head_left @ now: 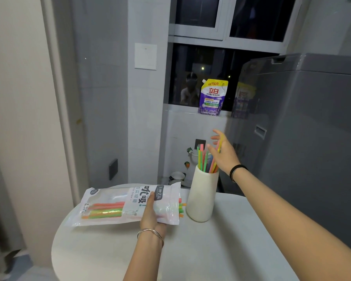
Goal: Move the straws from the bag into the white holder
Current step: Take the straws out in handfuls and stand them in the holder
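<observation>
A clear and white straw bag (114,205) lies flat on the round white table (211,250), its open end toward the holder, with orange, green and yellow straws (103,209) inside and a few tips sticking out. My left hand (151,213) grips the bag's near edge, thumb on top. The white holder (202,196) stands upright just right of the bag, with several coloured straws (204,161) in it. My right hand (224,152) hovers over the holder with fingers spread; a yellow straw (220,144) leans against its palm.
A grey washing machine (312,138) stands close on the right. On the window sill behind sits a purple and yellow detergent pouch (213,97). Wall sockets and a tap (188,150) lie behind the table. The table's round edge curves off at the left.
</observation>
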A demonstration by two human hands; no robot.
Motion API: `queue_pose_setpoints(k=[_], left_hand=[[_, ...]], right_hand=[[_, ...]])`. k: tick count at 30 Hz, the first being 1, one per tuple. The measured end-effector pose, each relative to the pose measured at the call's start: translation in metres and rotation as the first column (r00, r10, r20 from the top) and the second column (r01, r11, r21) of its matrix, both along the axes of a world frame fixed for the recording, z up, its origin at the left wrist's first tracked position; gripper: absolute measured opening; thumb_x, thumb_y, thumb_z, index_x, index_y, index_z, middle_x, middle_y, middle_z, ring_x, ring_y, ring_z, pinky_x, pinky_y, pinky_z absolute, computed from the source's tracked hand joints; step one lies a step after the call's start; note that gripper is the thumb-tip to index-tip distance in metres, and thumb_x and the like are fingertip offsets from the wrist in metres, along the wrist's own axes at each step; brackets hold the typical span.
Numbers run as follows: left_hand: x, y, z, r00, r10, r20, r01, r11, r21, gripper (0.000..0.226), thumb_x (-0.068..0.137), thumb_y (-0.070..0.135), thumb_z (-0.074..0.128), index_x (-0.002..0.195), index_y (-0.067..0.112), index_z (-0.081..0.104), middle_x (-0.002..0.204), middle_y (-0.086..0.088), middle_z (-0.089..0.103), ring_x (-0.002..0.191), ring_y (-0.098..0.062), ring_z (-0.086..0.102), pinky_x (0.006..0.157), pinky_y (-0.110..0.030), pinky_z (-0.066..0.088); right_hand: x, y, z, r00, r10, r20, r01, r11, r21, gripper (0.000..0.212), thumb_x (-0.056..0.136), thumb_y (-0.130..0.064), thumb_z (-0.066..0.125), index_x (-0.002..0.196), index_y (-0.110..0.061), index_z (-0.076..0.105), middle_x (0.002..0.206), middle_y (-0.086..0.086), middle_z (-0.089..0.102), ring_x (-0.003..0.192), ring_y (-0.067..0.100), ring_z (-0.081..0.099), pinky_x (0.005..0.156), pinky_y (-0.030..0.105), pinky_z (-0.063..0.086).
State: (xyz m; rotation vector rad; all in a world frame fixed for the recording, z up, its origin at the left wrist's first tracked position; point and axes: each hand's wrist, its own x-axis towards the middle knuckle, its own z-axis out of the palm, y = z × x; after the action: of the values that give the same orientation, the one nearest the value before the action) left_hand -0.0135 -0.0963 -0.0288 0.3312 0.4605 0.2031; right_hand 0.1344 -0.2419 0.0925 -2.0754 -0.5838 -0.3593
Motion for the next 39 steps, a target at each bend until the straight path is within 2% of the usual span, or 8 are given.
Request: queue_pose_setpoints(k=[5, 11, 15, 18, 23, 27, 32, 39], left_hand=[[-0.005, -0.001, 0.003, 1.000, -0.002, 0.002, 0.002, 1.000, 0.010, 0.058, 0.098, 0.034, 0.051, 0.150, 0.012, 0.039, 0.152, -0.017, 0.044, 0.141, -0.036, 0.041, 0.115, -0.052, 0.032], [-0.014, -0.005, 0.008, 0.999, 0.040, -0.014, -0.040, 0.999, 0.011, 0.057, 0.096, 0.029, 0.056, 0.149, 0.015, 0.041, 0.149, -0.016, 0.049, 0.138, -0.037, 0.044, 0.112, -0.057, 0.033], [-0.022, -0.007, 0.012, 1.000, 0.005, 0.000, -0.005, 0.999, 0.049, 0.056, 0.097, 0.031, 0.054, 0.148, 0.013, 0.041, 0.148, -0.020, 0.048, 0.130, -0.039, 0.051, 0.090, -0.054, 0.051], [-0.027, -0.009, 0.014, 1.000, 0.022, 0.001, -0.022, 0.999, 0.036, 0.056, 0.097, 0.029, 0.055, 0.149, 0.012, 0.040, 0.149, -0.018, 0.048, 0.137, -0.038, 0.046, 0.105, -0.056, 0.041], [-0.030, -0.010, 0.017, 1.000, -0.020, 0.019, 0.020, 0.999, 0.042, 0.059, 0.099, 0.032, 0.051, 0.149, 0.005, 0.039, 0.151, -0.022, 0.043, 0.140, -0.039, 0.041, 0.115, -0.053, 0.032], [-0.031, -0.011, 0.019, 0.997, 0.073, 0.007, -0.073, 0.990, 0.118, 0.054, 0.094, 0.028, 0.060, 0.143, 0.009, 0.049, 0.142, -0.017, 0.055, 0.132, -0.038, 0.051, 0.111, -0.055, 0.038], [-0.038, -0.018, 0.017, 0.961, 0.267, -0.069, -0.205, 0.859, 0.469, 0.046, 0.079, 0.020, 0.078, 0.121, 0.008, 0.066, 0.113, -0.008, 0.072, 0.092, -0.022, 0.069, 0.078, -0.033, 0.056], [-0.032, -0.010, 0.019, 0.934, 0.357, -0.002, -0.284, 0.746, 0.602, 0.023, 0.074, 0.017, 0.082, 0.093, 0.019, 0.069, 0.098, -0.003, 0.075, 0.084, -0.016, 0.070, 0.074, -0.028, 0.057]], right_hand=[[-0.004, -0.001, -0.009, 0.997, -0.073, 0.026, 0.077, 0.945, -0.317, 0.049, 0.093, -0.026, 0.051, 0.140, -0.018, 0.038, 0.143, 0.007, 0.045, 0.127, 0.026, 0.046, 0.106, 0.043, 0.039], [-0.019, -0.008, -0.005, 0.967, -0.121, 0.223, 0.130, 0.991, -0.024, 0.065, 0.089, -0.021, 0.060, 0.145, -0.024, 0.028, 0.151, 0.002, 0.034, 0.139, 0.026, 0.032, 0.112, 0.048, 0.032], [-0.020, -0.008, -0.010, 0.972, -0.030, 0.235, 0.156, 0.825, -0.543, 0.068, 0.093, -0.037, 0.049, 0.149, -0.020, 0.016, 0.158, 0.002, 0.018, 0.146, 0.023, 0.011, 0.117, 0.044, 0.007], [-0.022, -0.009, -0.009, 0.978, -0.080, 0.194, 0.191, 0.720, -0.667, 0.073, 0.093, -0.045, 0.045, 0.150, -0.019, 0.010, 0.160, 0.001, 0.008, 0.148, 0.022, 0.000, 0.117, 0.043, -0.004], [-0.070, 0.001, -0.017, 0.971, -0.107, 0.214, 0.090, 0.992, 0.088, 0.043, 0.091, -0.023, 0.055, 0.133, -0.014, 0.046, 0.139, 0.005, 0.046, 0.131, 0.022, 0.042, 0.109, 0.027, 0.029], [-0.119, 0.024, -0.059, 0.931, 0.080, -0.356, 0.215, 0.669, 0.712, 0.026, 0.095, -0.021, 0.049, 0.115, -0.006, 0.056, 0.109, 0.003, 0.061, 0.109, 0.024, 0.057, 0.084, 0.030, 0.045], [-0.151, 0.037, -0.108, 0.434, 0.627, -0.647, 0.411, 0.501, 0.762, 0.043, 0.097, -0.044, 0.035, 0.111, -0.010, 0.057, 0.097, 0.011, 0.062, 0.078, 0.027, 0.055, 0.079, 0.038, 0.046], [-0.159, 0.045, -0.123, 0.503, 0.614, -0.609, 0.400, 0.459, 0.793, 0.032, 0.100, -0.028, 0.036, 0.091, -0.013, 0.063, 0.069, 0.003, 0.072, 0.063, 0.016, 0.064, 0.050, 0.028, 0.049]])
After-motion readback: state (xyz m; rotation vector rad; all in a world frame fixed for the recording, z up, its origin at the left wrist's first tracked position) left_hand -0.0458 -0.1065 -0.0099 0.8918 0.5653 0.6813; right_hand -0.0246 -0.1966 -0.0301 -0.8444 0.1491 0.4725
